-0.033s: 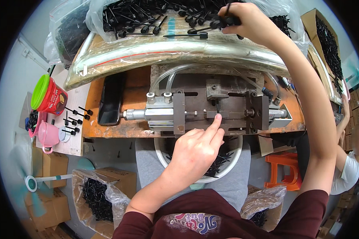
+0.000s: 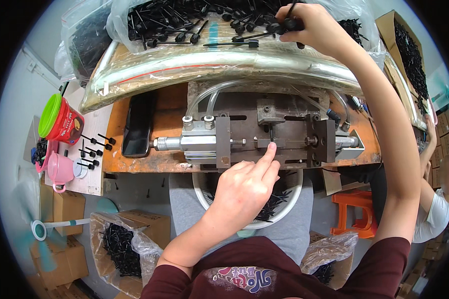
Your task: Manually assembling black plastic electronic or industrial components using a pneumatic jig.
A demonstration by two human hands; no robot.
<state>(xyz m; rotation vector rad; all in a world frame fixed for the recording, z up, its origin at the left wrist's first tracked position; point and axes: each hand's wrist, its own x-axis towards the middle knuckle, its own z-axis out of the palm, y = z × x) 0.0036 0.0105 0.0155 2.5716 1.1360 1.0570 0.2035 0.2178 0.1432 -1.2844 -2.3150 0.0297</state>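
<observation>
Black pin (image 2: 271, 135) stands in press fixture (image 2: 264, 137); left hand (image 2: 247, 187) forefinger seats it, other fingers curled. Right hand (image 2: 309, 22), beyond fixture, pinches pins from pile (image 2: 184, 20). Judged: loading step; next needs finger clear.

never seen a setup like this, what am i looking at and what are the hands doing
This is one view, from a camera worn on a person's head, looking down at their own two bare hands at a workbench. The wide lens bends straight edges near the rim.

On the orange bench sits a small metal press with a cylinder on its left side and clear hoses behind. The left hand points a finger at a black pin standing in the middle of the press. The right hand reaches up to a clear bag of black pins and grips some.

A white tub with more pins sits in the lap. Left of the press lie a black phone, a red can and a pink cup.
</observation>
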